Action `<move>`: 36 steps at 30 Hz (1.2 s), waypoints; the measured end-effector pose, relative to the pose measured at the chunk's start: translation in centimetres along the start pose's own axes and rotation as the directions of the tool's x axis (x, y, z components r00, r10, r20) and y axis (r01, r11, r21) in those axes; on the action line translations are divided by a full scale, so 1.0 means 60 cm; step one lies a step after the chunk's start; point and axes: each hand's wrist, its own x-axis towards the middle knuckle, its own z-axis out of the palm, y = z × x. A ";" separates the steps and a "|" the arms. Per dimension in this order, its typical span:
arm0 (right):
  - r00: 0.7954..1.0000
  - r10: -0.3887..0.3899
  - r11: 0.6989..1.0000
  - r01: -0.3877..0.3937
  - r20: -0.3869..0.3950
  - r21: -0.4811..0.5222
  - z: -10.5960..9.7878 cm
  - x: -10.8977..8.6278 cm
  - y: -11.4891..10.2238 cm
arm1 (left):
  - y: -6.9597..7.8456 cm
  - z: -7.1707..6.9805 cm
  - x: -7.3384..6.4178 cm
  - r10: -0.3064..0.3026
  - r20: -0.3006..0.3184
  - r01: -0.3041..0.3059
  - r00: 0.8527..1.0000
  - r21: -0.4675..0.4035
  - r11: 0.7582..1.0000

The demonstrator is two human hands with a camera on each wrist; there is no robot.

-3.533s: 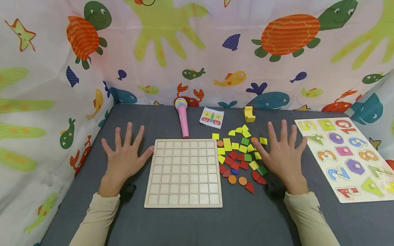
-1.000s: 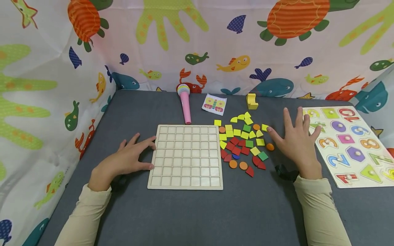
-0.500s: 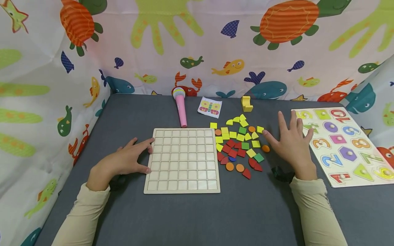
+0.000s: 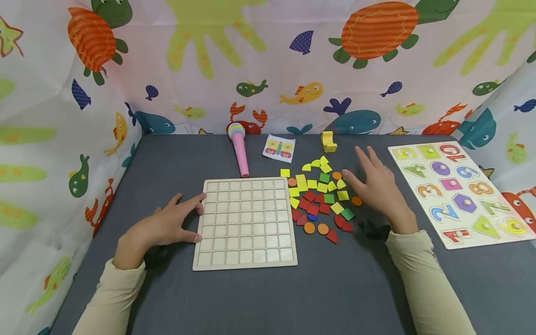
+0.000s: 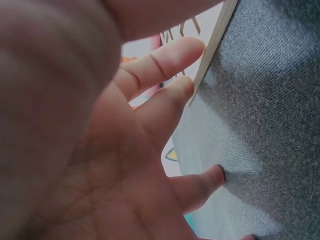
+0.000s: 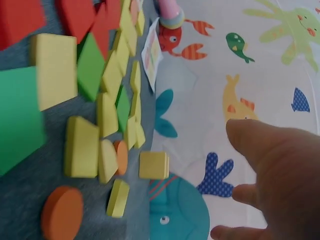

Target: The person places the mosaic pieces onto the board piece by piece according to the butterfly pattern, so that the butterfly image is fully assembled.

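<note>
Tiles in yellow, red, green, orange and blue lie loose on the bench, just beside the right edge of a wooden grid board set in front of me. My left hand rests at the board's left edge, thumb and fingertips parted along the rim without gripping it. My right hand, fingers extended and holding nothing, hovers at the right of the spread, its thumb near a yellow square tile and its palm side above an orange disc. The two hands are well apart.

In the last half-second my right hand has shifted inward, leaving the side of the number-and-shape puzzle board for the tiles, while my left has held its place. As I judge it, that puts the pieces within easy reach on one side and leaves the grid steadied on the other; every tile I can see lies off the board.

Farther back, a butterfly pattern card lies between a pink toy microphone and a yellow block, before a sea-creature cloth.
</note>
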 end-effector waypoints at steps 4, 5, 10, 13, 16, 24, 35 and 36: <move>0.998 -0.049 0.997 0.047 0.032 0.055 -0.003 0.015 -0.011 | 0.000 0.002 -0.002 0.000 -0.006 0.000 1.000 -0.003 1.000; 0.997 -0.059 0.996 0.057 0.042 0.062 -0.004 0.019 -0.013 | 0.001 0.002 -0.002 -0.001 -0.005 0.001 1.000 -0.003 1.000; 0.992 -0.102 0.993 0.097 0.078 0.063 -0.002 0.037 -0.020 | 0.004 0.004 -0.001 -0.008 0.002 0.008 1.000 -0.024 1.000; 0.988 -0.119 0.992 0.113 0.100 0.058 0.003 0.048 -0.021 | 0.004 0.005 -0.001 -0.013 0.002 0.013 1.000 -0.026 1.000; 0.982 -0.146 0.989 0.141 0.121 0.047 0.007 0.059 -0.021 | 0.003 0.006 -0.001 -0.020 0.000 0.020 1.000 -0.025 0.999; 0.965 -0.169 0.986 0.167 0.200 0.029 0.010 0.086 -0.021 | 0.003 0.002 0.003 -0.044 0.004 0.044 0.999 -0.026 0.999; 0.945 -0.187 0.982 0.190 0.269 0.014 0.019 0.125 -0.009 | 0.004 0.001 0.004 -0.052 0.010 0.052 0.999 -0.027 0.998; 0.946 -0.188 0.981 0.192 0.265 0.008 0.021 0.127 -0.008 | 0.005 0.001 0.004 -0.049 0.011 0.049 0.999 -0.026 0.998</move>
